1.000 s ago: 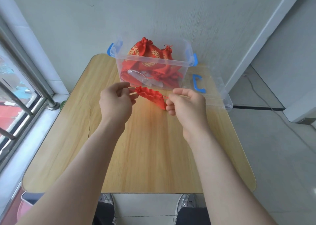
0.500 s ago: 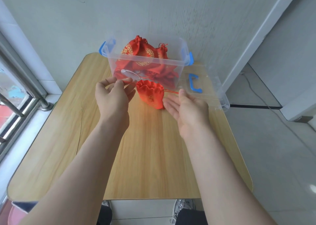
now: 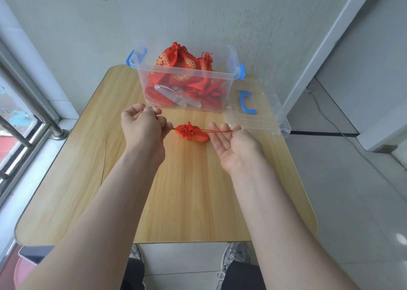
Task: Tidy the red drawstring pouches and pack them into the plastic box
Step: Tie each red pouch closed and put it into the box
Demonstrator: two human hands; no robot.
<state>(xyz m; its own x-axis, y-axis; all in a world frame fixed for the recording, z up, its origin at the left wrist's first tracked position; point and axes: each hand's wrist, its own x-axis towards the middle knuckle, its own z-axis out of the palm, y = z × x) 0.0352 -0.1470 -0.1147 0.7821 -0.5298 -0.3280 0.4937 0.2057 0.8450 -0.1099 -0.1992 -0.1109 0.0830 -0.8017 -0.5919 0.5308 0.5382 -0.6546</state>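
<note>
Head camera looks down on my two bare forearms over the wooden table point(image 3: 189, 203). At the middle of the frame my left hand point(image 3: 143, 133) shows its back, fingers curled in, the tips pinching the short end of the drawstring point(image 3: 220, 131) where it leaves the red pouch point(image 3: 192, 133); the exact grip is hidden behind my knuckles. The pouch sits between my hands with its mouth gathered into a tight ruffle. I cannot tell whether it rests on the wood or hangs just above it. To its right my right hand point(image 3: 234, 146) lies palm up, fingers nearly straight and close together. The cord runs taut across them and ends at the fingertips, so I cannot tell if my thumb clamps it. Above, the clear plastic box point(image 3: 187, 74) stands against the wall, holding a heap of packed pouches point(image 3: 176, 60). Something pale and transparent low inside it is hard to make out. Its lid point(image 3: 262, 115) lies just right of it, overhanging the table edge. At the bottom edge my shoes and dark trousers are cut off.
</note>
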